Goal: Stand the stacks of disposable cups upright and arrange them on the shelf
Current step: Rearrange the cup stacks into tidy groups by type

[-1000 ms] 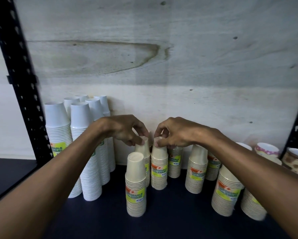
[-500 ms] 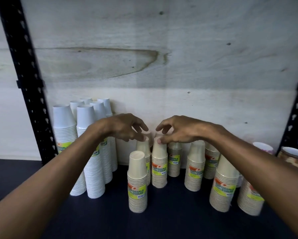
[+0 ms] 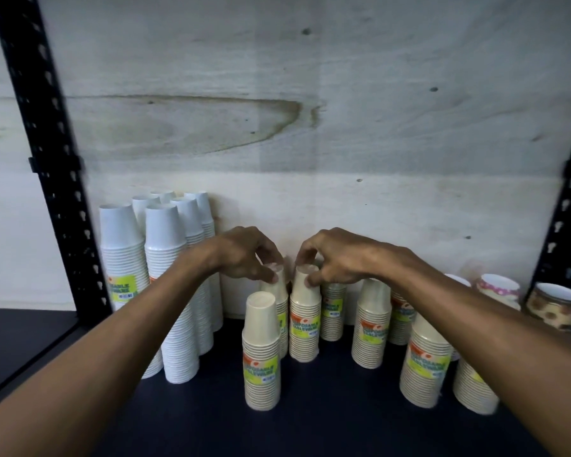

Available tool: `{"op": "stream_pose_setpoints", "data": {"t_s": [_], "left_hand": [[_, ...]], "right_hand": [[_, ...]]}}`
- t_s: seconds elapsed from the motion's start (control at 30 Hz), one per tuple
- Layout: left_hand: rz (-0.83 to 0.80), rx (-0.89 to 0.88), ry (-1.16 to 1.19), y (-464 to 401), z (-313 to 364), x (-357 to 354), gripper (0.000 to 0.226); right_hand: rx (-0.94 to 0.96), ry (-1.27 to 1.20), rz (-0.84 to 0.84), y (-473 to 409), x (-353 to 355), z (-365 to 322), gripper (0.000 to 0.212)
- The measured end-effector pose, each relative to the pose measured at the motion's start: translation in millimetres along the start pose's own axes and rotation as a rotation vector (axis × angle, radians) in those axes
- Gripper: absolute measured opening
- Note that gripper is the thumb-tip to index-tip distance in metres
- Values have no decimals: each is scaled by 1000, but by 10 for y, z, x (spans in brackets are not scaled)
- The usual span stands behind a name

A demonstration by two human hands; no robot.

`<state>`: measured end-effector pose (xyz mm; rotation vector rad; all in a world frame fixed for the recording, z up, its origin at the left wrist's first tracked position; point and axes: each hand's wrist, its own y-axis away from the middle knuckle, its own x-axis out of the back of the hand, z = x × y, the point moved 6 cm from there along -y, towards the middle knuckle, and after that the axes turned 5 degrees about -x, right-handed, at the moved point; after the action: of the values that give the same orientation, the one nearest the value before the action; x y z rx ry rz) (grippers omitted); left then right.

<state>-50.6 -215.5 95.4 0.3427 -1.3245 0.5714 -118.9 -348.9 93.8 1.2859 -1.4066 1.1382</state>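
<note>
Both hands pinch tops of upright cream paper cup stacks on the dark shelf: left hand on one stack, right hand on its neighbour, right of tall white cup stacks. Arranging seems under way; next, nudge them into line.

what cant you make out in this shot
- Head view: the stack under the left hand is mostly hidden by the front cream stack.
- The right forearm covers stacks behind it.
- The patterned cups are blurred at the right edge.
- Label print is too small to read fully.
</note>
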Motion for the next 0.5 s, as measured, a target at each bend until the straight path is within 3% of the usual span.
{"op": "stream_pose_setpoints", "data": {"t_s": [0.5], "left_hand": [[25,14,147,-30,-30,-73,36]], "right_hand": [[-30,0,-7,40,-29,-10,49]]}}
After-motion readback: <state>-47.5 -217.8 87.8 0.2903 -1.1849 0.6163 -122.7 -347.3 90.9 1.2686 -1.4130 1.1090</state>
